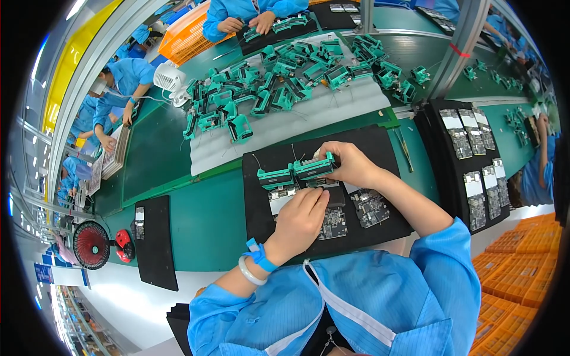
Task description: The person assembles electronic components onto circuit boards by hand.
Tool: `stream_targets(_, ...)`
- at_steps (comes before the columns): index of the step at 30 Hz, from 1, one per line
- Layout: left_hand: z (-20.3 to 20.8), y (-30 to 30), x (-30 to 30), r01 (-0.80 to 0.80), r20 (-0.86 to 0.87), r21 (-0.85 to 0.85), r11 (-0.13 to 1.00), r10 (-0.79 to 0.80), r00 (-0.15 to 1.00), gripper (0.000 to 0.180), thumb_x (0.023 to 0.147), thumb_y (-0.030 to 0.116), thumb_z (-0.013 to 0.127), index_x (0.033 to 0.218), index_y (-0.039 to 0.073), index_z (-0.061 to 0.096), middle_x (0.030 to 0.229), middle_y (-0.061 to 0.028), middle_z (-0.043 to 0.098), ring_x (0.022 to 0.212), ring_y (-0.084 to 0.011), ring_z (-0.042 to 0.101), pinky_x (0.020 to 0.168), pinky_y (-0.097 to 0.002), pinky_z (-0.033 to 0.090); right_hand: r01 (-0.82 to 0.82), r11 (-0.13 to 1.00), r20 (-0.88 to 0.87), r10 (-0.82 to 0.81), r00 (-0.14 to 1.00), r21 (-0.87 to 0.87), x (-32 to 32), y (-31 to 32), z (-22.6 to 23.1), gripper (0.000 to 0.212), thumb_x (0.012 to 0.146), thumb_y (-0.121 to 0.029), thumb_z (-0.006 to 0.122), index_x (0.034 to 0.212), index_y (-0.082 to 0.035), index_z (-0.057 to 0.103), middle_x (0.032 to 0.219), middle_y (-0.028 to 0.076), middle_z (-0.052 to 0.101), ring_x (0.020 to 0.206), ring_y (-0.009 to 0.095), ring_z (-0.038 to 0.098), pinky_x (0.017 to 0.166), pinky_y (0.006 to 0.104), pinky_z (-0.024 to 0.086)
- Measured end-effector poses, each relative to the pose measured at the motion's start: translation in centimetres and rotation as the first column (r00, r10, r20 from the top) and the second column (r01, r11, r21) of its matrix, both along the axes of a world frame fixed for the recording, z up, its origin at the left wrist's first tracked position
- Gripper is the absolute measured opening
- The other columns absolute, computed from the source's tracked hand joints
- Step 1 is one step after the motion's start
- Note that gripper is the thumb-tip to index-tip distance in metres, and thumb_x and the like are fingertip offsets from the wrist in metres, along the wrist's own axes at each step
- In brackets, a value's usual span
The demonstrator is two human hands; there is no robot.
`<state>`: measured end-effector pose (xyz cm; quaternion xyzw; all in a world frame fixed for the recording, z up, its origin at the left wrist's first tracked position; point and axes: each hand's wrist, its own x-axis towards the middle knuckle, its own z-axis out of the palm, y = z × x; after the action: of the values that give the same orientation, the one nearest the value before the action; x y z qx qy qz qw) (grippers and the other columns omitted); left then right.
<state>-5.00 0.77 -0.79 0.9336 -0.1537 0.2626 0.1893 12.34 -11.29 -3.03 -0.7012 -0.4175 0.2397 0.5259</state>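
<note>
My right hand (351, 166) is closed on the right end of a green plastic frame (314, 168) with a dark strip along it. This frame stands tilted over the far end of the middle circuit board (333, 226). My left hand (298, 223), with a blue strap and a white bangle at the wrist, is bent over the same board. Its fingertips press together by a dark flat piece (336, 197), and what they pinch is hidden. Another green frame (274, 178) sits on the left board, partly behind my left hand. A third circuit board (371, 209) lies to the right.
A black foam mat (261, 222) lies under the boards. Beyond it, many green frames (285, 92) are heaped on a white foam sheet (356, 110). Tweezers (405, 151) and a stack of black mats with boards (436, 127) are at right. Co-workers sit across and to the left.
</note>
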Motion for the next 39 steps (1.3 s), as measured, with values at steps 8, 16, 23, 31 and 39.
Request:
stream_targets(8,-1.4,-0.3,0.3,-0.071,0.096,0.085,0.994,0.063,0.993,0.029,0.071,-0.001,0.069,0.099,-0.007,0.067,0.101,-0.0163,0.066,0.093,-0.0298,0.066,0.077,-0.0359,0.056,-0.015,1.000,0.003,0.015,1.000,0.019,-0.3,-0.2,0.3,0.030,0.069,0.000,0.079,0.093,0.000,0.062,0.082,0.011,0.065,0.075,0.017,0.060,0.072,0.0305,0.048)
stream_targets(16,-1.4,-0.5,0.8,-0.078,0.118,0.080,0.994,0.068,0.991,0.025,0.071,-0.001,0.069,0.095,-0.006,0.068,0.098,-0.0161,0.067,0.091,-0.0295,0.066,0.075,-0.0349,0.056,-0.012,1.000,-0.001,0.012,1.000,-0.002,-0.1,-0.1,0.4,0.028,0.069,0.002,0.077,0.092,0.000,0.062,0.085,0.010,0.066,0.078,0.017,0.060,0.074,0.0305,0.048)
stream_targets(23,-1.8,-0.1,1.2,-0.035,0.058,0.073,0.997,0.031,0.998,0.021,0.073,0.002,0.066,0.093,-0.005,0.066,0.101,-0.0172,0.068,0.092,-0.0271,0.066,0.074,-0.0322,0.057,-0.012,1.000,-0.029,0.012,1.000,0.028,-0.1,-0.1,0.6,0.027,0.070,0.002,0.076,0.092,0.001,0.062,0.085,0.010,0.064,0.079,0.017,0.060,0.075,0.0307,0.048)
stream_targets(31,-1.1,0.2,1.3,0.002,-0.032,0.110,0.994,0.002,0.999,0.019,0.069,0.001,0.070,0.087,0.000,0.066,0.098,-0.0129,0.068,0.079,-0.0240,0.064,0.067,-0.0323,0.055,-0.014,1.000,0.062,0.016,0.998,-0.026,-0.3,-0.2,0.5,0.028,0.070,0.006,0.076,0.088,-0.002,0.057,0.090,0.004,0.062,0.083,0.011,0.058,0.075,0.0274,0.048)
stream_targets(39,-0.5,-0.1,2.0,0.006,-0.068,0.110,0.994,0.001,0.998,0.014,0.069,0.002,0.067,0.083,0.002,0.065,0.090,-0.0091,0.067,0.077,-0.0236,0.064,0.064,-0.0324,0.054,-0.121,0.993,0.054,0.121,0.991,-0.005,0.8,-0.8,1.0,0.047,0.068,-0.004,0.083,0.108,-0.006,0.060,0.104,0.006,0.065,0.093,0.017,0.063,0.084,0.0313,0.049)
